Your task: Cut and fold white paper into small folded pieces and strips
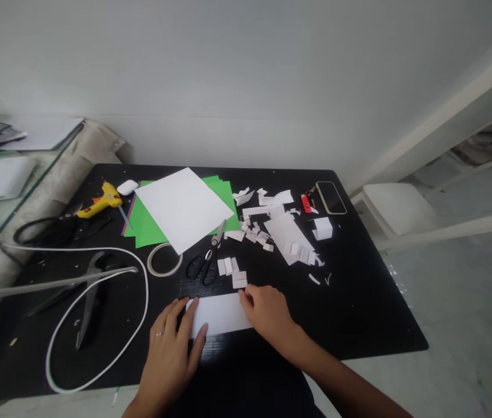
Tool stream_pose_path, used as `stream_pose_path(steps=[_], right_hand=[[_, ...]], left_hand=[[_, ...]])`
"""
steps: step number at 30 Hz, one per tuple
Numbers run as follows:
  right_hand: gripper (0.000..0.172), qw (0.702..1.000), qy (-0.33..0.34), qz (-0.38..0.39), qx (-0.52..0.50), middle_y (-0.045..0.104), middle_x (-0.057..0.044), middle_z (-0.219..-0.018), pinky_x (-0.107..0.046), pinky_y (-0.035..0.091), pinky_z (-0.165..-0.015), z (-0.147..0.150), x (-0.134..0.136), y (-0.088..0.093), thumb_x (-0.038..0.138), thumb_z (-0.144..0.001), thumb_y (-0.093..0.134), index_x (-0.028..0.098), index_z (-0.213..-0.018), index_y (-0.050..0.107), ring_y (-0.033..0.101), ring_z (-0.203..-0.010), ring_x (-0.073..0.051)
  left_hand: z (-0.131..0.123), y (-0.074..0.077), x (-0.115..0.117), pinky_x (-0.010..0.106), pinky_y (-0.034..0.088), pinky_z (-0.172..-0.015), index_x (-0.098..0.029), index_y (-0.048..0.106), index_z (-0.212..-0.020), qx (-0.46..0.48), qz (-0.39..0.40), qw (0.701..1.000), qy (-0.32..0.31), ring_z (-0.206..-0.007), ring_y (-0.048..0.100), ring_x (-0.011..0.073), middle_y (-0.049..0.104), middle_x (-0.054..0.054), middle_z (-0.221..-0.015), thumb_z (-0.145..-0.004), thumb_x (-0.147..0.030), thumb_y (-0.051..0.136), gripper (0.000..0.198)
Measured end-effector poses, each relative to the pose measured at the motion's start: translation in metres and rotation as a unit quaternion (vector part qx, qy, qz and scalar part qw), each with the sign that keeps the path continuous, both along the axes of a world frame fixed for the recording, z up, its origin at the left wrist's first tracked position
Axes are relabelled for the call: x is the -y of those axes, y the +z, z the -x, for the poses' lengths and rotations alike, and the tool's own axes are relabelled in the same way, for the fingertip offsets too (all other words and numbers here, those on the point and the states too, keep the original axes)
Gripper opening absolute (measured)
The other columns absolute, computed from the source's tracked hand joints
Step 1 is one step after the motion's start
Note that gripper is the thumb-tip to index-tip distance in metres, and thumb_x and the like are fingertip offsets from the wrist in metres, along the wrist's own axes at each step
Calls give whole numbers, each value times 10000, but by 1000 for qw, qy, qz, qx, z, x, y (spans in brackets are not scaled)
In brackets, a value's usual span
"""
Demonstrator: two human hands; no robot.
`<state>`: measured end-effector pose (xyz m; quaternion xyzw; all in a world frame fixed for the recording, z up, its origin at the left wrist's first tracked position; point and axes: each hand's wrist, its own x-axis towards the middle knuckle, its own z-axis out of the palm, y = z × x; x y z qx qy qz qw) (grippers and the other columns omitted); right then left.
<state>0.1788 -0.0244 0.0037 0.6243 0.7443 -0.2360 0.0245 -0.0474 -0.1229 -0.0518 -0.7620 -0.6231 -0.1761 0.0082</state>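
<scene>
A white paper strip [220, 314] lies flat near the front edge of the black table. My left hand [172, 339], with a ring on one finger, rests its spread fingers on the strip's left end. At the strip's upper right corner, my right hand [267, 310] has its fingers curled, thumb and forefinger pinching the paper. Just beyond that hand sit a small folded paper piece [239, 280] and several similar folded pieces [228, 266]. Black-handled scissors [208, 255] point away from me behind the strip, blades slightly apart.
A white sheet [183, 206] overlaps green sheets [150, 229]. Left are a tape roll [151, 261], a yellow glue gun [104, 199], pliers-like tool [89, 302] and looped white cable [145, 313]. Right are paper scraps [257, 234], a paper cube [323, 229], red lighter [306, 203] and phone [331, 198].
</scene>
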Motion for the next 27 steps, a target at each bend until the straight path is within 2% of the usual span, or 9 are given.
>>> stream_pose_path(steps=[18,22,24,25,27], right_hand=[[380,997,-66,18,-27,672,-13,-612,-273,282,-552,-66,-13,9,273,-1016,611,203,-643,625,641,-603,-186],[427,995,-76,6,-62,632,8,-586,-267,331,-557,-68,-15,11,294,-1049,558,204,-631,568,590,-557,-156],[435,992,-65,1,-110,629,17,-601,-256,374,-573,-62,-13,12,339,-1072,524,208,-660,567,590,-564,-146],[419,987,-51,-1,-154,634,18,-614,-252,391,-583,-57,-11,11,343,-1068,537,207,-674,574,599,-577,-145],[263,970,-15,3,-244,704,11,-736,-238,443,-648,-44,-6,9,286,-1046,584,204,-802,640,666,-678,-148]], left_hand=[[0,2,1,573,469,-1058,-213,508,-1487,40,37,998,19,-1322,543,389,588,176,-1399,-1006,-370,576,510],[2,11,-2,566,471,-1045,-191,541,-1427,94,31,995,29,-1275,569,368,581,182,-1387,-991,-379,595,478],[-1,18,-7,544,474,-1024,-194,582,-1365,117,17,992,32,-1231,593,352,607,170,-1339,-982,-374,614,425],[-5,22,-11,516,481,-1003,-207,619,-1301,125,12,992,30,-1187,614,333,636,149,-1283,-980,-365,620,357],[-18,28,-21,422,505,-906,-231,679,-1096,147,27,989,-13,-1031,665,271,691,93,-1104,-998,-323,587,164]])
